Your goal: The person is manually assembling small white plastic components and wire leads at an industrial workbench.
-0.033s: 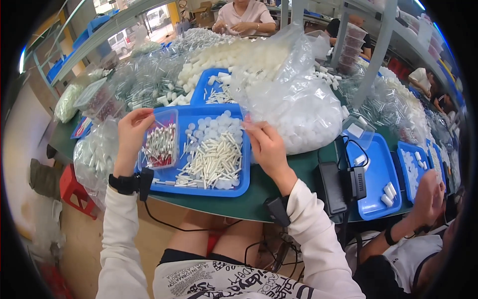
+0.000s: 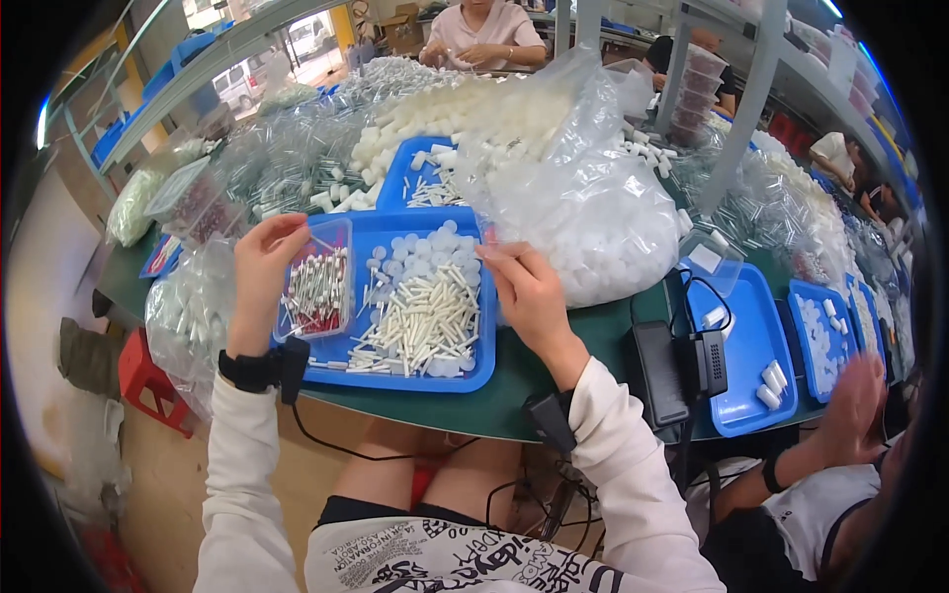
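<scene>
My left hand (image 2: 265,272) is above the left edge of a blue tray (image 2: 470,381), beside a clear plastic box (image 2: 349,306). Its fingertips are pinched together over the box's far corner; anything between them is too small to make out. The box holds thin metal pins with red and white ends (image 2: 316,282). My right hand (image 2: 529,296) is over the tray's right edge, thumb and fingers closed in a pinch whose contents I cannot make out. Between the hands, the tray carries a heap of short white sticks (image 2: 425,321) and translucent white caps (image 2: 427,247).
A large clear bag of white caps (image 2: 603,237) stands at the far right of the tray. Behind lie a second blue tray (image 2: 397,178) and piles of white parts (image 2: 465,109). To the right are a black device (image 2: 657,376), another blue tray (image 2: 746,395) and a co-worker's hand (image 2: 855,410).
My hands keep almost the same place and pinch; the right one has shifted very slightly left. The co-worker's hand at the right has moved down a little and is blurred.
</scene>
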A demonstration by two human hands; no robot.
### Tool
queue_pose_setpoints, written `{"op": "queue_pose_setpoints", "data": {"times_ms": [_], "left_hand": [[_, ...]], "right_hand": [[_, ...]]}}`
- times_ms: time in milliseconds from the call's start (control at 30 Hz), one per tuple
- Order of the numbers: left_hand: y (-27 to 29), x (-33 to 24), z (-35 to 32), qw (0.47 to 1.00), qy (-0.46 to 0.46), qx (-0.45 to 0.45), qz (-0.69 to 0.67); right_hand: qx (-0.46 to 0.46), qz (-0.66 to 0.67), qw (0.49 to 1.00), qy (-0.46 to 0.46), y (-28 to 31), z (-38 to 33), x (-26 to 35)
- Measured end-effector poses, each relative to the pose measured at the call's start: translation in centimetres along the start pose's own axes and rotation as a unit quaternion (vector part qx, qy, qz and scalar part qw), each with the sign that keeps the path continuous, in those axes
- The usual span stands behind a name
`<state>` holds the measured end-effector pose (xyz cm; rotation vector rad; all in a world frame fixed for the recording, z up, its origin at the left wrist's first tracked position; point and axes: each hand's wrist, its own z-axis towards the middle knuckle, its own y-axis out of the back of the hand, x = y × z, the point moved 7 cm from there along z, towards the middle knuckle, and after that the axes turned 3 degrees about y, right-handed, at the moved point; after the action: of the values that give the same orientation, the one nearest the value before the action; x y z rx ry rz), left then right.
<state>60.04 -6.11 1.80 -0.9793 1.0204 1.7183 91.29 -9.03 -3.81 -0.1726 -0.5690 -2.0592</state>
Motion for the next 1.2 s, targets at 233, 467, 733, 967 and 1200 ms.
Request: {"op": "queue_pose_setpoints", "data": {"times_ms": [233,467,733,967,1200], "left_hand": [[-11.5,-3.1,-3.4,0.955,0.080,0.164,-0.232],[-18.5,-1.2,-3.5,0.880,0.115,0.354,-0.294],[-19.6,0.2,-4.3,0.867,0.138,0.373,-0.302],[-20.2,0.4,-5.9,0.843,0.188,0.414,-0.288],[-19.7,-0.4,-6.8,0.776,0.165,0.461,-0.398]], "right_hand": [[0.004,0.085,0.991,-0.105,0.3,0.4,-1.1],[-0.051,0.230,0.951,-0.199,1.5,1.0,-1.6],[-0.058,0.174,0.973,-0.137,2.3,1.7,-1.2],[-0.050,0.177,0.972,-0.148,2.1,1.4,-1.5],[0.076,0.410,0.860,-0.294,1.6,1.0,-2.8]]}}
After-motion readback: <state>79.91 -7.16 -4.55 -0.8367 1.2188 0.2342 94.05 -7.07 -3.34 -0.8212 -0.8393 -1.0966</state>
